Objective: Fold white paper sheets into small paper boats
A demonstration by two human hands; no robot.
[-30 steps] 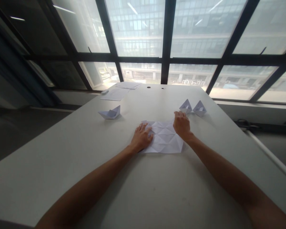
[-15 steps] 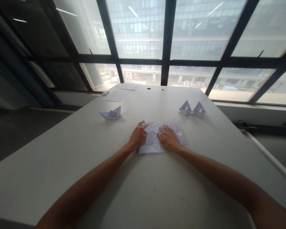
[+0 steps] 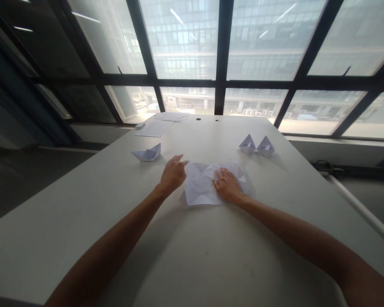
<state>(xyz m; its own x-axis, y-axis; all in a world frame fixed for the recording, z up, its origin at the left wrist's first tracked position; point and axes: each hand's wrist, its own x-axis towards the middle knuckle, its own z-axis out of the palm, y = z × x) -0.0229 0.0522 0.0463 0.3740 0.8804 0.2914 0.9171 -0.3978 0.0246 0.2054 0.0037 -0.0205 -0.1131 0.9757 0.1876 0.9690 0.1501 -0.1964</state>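
Observation:
A creased sheet of white paper (image 3: 200, 187) lies on the table in front of me, marked by several fold lines. My right hand (image 3: 226, 184) rests flat on its right half with the fingers spread. Just off the paper's left edge is my left hand (image 3: 174, 172), raised a little, its fingers apart and holding nothing. Beyond it to the left stands a folded paper boat (image 3: 147, 153). Two more folded paper shapes, a left one (image 3: 247, 145) and a right one (image 3: 266, 147), stand side by side at the right.
Loose white sheets (image 3: 153, 128) lie at the table's far left, with a small pale object (image 3: 140, 125) beside them. The white table (image 3: 208, 238) reaches toward large windows with dark frames (image 3: 221, 59). A white pipe (image 3: 361, 207) runs beyond the right edge.
My left hand has slid left off the paper and lifted, uncovering the sheet's left part. My right hand has stayed on the paper.

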